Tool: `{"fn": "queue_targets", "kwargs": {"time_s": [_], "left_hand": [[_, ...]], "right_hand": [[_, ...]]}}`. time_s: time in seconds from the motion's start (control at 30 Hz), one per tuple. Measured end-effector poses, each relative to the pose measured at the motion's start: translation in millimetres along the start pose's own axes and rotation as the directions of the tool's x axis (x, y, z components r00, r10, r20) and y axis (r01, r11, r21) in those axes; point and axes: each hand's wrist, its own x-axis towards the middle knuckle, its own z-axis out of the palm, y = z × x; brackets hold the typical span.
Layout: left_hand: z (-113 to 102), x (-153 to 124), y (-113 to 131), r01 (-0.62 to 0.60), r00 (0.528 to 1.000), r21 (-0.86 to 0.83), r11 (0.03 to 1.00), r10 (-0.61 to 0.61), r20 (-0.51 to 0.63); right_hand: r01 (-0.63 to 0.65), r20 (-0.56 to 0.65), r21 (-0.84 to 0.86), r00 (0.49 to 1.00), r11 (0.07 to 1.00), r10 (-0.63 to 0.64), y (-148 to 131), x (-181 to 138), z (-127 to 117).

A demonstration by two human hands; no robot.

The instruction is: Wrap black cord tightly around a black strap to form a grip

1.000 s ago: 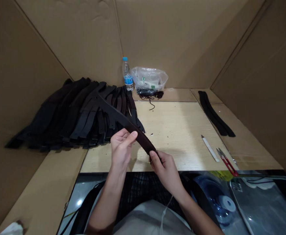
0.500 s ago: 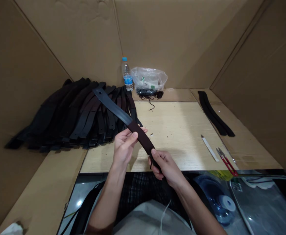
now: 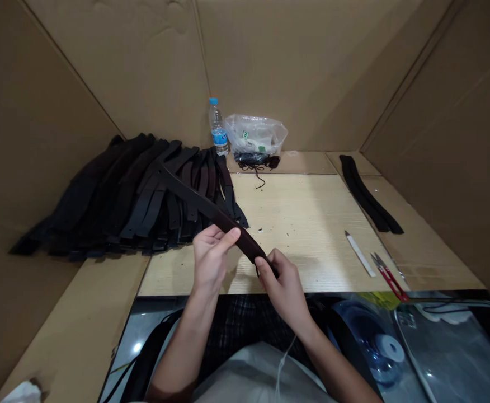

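A long, curved dark strap (image 3: 205, 206) with a hole near its far end slants across the front of the table, its near part dark brown. My left hand (image 3: 212, 252) pinches the brown part around its middle, thumb on top. Lower down, my right hand (image 3: 282, 285) grips the near end with the thumb pressed on it; the rest of that end is hidden by the hand. The strap's far end overlaps in view a big heap of similar dark straps (image 3: 144, 207) on the left.
Two black curved strips (image 3: 368, 193) lie at the right. Nearer are a white pencil-like marker (image 3: 359, 254) and red-handled thread snips (image 3: 390, 277). At the back stand a water bottle (image 3: 218, 129) and a clear plastic bag (image 3: 255, 134) beside dark cord (image 3: 258, 167). Cardboard walls (image 3: 312, 73) enclose the table.
The strap has turned in my hands, its face now darker and seen more edge-on. My right hand has shifted its grip at the near end; the left stays about where it was.
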Motion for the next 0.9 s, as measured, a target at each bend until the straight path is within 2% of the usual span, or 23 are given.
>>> {"fn": "queue_targets", "kwargs": {"time_s": [0.23, 0.33, 0.5, 0.67, 0.77, 0.9], "left_hand": [[-2.7, 1.6, -4.5, 0.042, 0.989, -0.091, 0.995, -0.029, 0.147], [-2.3, 1.1, -4.7, 0.075, 0.984, -0.095, 0.993, -0.058, 0.171], [2.2, -4.5, -1.0, -0.006, 0.997, 0.000, 1.000, 0.005, 0.080], [1.2, -7.0, -0.1, -0.018, 1.000, 0.058, 0.998, 0.020, -0.022], [-1.9, -6.2, -0.4, 0.013, 1.000, 0.058, 0.998, -0.013, -0.009], [-3.3, -4.4, -3.1, 0.051, 0.998, 0.020, 0.999, -0.051, 0.033]], "right_hand": [[-0.094, 0.141, 0.200, 0.988, 0.975, 0.066, 1.5, 1.0, -2.7], [-0.089, 0.121, 0.192, 0.990, 0.977, 0.067, 1.3, 0.1, -3.6], [-0.011, -0.024, 0.002, 1.000, 1.000, 0.011, -2.4, -0.5, -3.5], [0.067, -0.081, -0.103, 0.994, 0.992, -0.076, -6.9, -2.1, -1.2], [0.032, -0.037, -0.054, 0.999, 0.998, -0.034, -6.1, -2.3, -1.1], [-0.054, 0.091, 0.125, 0.995, 0.991, 0.043, -4.9, 0.9, -3.7]]}}
